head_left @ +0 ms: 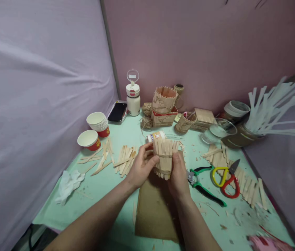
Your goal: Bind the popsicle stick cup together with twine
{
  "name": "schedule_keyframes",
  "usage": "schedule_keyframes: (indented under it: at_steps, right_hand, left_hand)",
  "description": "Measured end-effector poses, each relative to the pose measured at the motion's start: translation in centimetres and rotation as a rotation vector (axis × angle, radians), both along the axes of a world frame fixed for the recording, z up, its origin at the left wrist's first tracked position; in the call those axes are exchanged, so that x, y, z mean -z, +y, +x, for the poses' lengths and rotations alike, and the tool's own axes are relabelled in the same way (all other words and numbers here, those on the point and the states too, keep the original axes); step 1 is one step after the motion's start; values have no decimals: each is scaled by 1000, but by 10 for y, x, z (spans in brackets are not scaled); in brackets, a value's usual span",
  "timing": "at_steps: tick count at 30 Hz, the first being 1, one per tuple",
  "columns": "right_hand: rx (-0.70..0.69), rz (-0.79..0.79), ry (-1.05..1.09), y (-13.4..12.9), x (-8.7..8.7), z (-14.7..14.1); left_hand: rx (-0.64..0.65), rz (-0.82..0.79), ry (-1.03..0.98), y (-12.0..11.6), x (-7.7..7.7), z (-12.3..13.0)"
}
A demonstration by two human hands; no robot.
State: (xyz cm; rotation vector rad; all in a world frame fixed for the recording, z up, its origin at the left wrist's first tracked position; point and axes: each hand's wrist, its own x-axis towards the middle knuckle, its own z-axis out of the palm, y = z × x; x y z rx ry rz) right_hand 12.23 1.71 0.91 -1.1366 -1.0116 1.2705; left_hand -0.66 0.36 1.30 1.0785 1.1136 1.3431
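Between my two hands is a small cup-shaped holder made of wooden craft sticks [164,157], with twine wound around it in two bands. My left hand [143,164] grips its left side, thumb on the front. My right hand [178,172] is wrapped around the right side. The holder is raised above a brown cardboard sheet [156,212]. Just behind it a white printed container [156,135] lies on its side. Green-handled pliers [202,184] rest to the right of my right hand. Loose craft sticks [125,158] lie left of my left hand.
Stacked paper cups [97,122] and a crumpled tissue [69,184] are on the left. A phone [117,111], a white bottle [133,101] and stick-covered containers [164,101] line the back. Scissors [227,177], a clear bowl [212,134] and white strips [270,108] are on the right.
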Motion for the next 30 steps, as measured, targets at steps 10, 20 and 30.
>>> schedule_keyframes:
  at_steps: [10,20,30]
  right_hand:
    - [33,2,-172,-18,0,-15]
    - [45,51,-141,-13,2,-10]
    - [193,253,-214,-4,-6,7]
  left_hand:
    - [57,-87,8,-6,-1,12]
    - [3,-79,-182,-2,10,6]
    - [10,-269,-506,3,3,3]
